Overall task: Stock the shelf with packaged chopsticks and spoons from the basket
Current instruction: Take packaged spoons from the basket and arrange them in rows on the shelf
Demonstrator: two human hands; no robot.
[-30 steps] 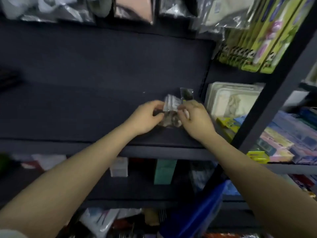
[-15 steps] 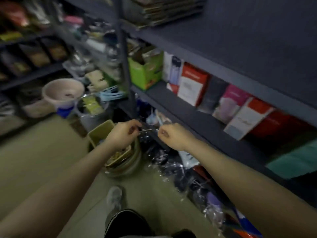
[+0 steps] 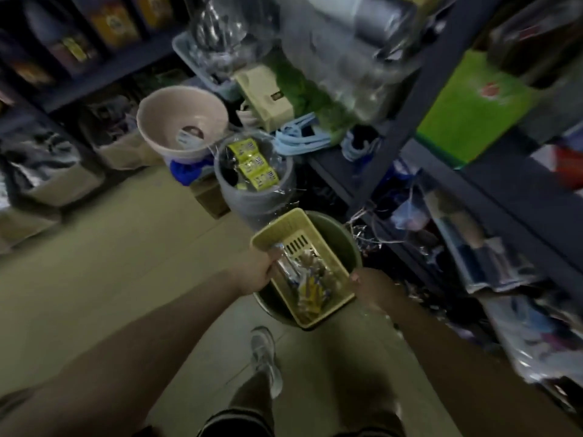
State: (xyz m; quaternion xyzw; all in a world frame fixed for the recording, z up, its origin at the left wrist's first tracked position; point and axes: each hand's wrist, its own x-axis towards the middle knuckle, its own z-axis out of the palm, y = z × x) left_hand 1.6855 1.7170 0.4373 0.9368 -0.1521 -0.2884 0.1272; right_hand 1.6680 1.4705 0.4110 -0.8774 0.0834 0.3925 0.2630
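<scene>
**Basket reached from both sides**

The left hand (image 3: 257,272) is curled over the near-left rim of the yellow basket (image 3: 318,244), fingers closed on a clear packet (image 3: 288,266) inside. The basket is seen resting on a green bucket (image 3: 339,234). At its right edge, the right hand (image 3: 370,287) is placed; its grip cannot be told.

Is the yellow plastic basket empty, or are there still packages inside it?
Not empty. The yellow plastic basket still holds several wrapped packages along its bottom; blur hides which are chopsticks or spoons.
</scene>
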